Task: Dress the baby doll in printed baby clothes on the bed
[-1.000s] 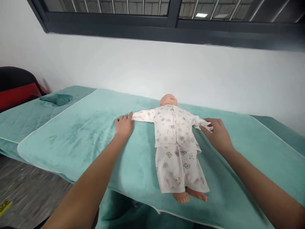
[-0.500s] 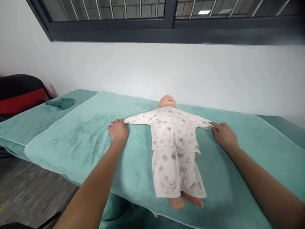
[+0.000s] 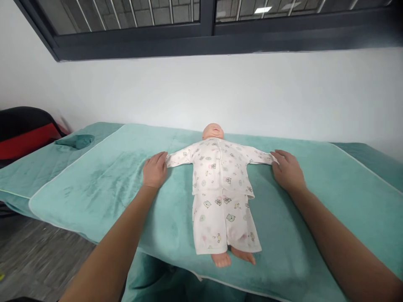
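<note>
A baby doll (image 3: 213,131) lies on its back, dressed in a white patterned top (image 3: 218,167) and matching trousers (image 3: 209,226), its arms stretched out sideways. At the end of the sleeve on the left, my left hand (image 3: 155,170) has its fingers closed at the cuff. My right hand (image 3: 288,170) holds the cuff of the other sleeve (image 3: 260,156) between thumb and fingers. The doll's hands are out of sight. Its bare feet (image 3: 221,259) stick out below the trouser legs.
Under the doll is a bed with a teal plush cover (image 3: 103,167), edged in pale piping. A white wall (image 3: 189,92) and a dark window frame (image 3: 141,42) stand behind it. A black and red object (image 3: 30,138) sits at the far left.
The right sleeve end, stretched to a point before, now lies less taut, and my right hand sits closer around it. The view has shifted slightly, moving the doll left in the picture.
</note>
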Tool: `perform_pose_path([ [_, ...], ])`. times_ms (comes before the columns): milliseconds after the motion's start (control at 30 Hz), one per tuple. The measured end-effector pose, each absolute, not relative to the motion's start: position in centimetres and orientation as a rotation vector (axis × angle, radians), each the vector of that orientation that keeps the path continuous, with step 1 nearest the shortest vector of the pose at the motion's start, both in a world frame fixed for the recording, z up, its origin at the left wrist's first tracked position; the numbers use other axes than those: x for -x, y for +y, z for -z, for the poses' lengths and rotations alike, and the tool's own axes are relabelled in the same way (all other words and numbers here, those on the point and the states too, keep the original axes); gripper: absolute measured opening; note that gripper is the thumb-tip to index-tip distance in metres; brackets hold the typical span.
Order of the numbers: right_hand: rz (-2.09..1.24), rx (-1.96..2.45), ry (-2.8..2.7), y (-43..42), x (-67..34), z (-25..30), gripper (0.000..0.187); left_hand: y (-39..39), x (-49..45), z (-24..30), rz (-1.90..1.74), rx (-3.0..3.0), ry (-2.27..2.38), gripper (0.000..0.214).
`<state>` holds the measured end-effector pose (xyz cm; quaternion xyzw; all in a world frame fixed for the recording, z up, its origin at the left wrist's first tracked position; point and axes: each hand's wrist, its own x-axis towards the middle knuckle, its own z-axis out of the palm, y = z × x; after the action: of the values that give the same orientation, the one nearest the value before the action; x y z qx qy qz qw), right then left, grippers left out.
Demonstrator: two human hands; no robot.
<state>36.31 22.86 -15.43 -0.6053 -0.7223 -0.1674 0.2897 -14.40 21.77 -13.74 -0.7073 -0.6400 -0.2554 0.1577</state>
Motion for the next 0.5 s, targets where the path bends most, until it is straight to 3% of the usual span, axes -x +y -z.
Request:
perform_pose_path([
  [200, 0.071, 1.819, -2.099, 24.3, -36.5, 16.9, 0.058, 22.0, 13.9, 13.4, 0.683, 2.062, -1.949, 0.049],
  [500, 0.097, 2.051, -1.757, 24.6, -37.6, 16.9, 0.05, 22.1, 14.2, 13.3, 0.653, 2.069, -2.046, 0.047],
])
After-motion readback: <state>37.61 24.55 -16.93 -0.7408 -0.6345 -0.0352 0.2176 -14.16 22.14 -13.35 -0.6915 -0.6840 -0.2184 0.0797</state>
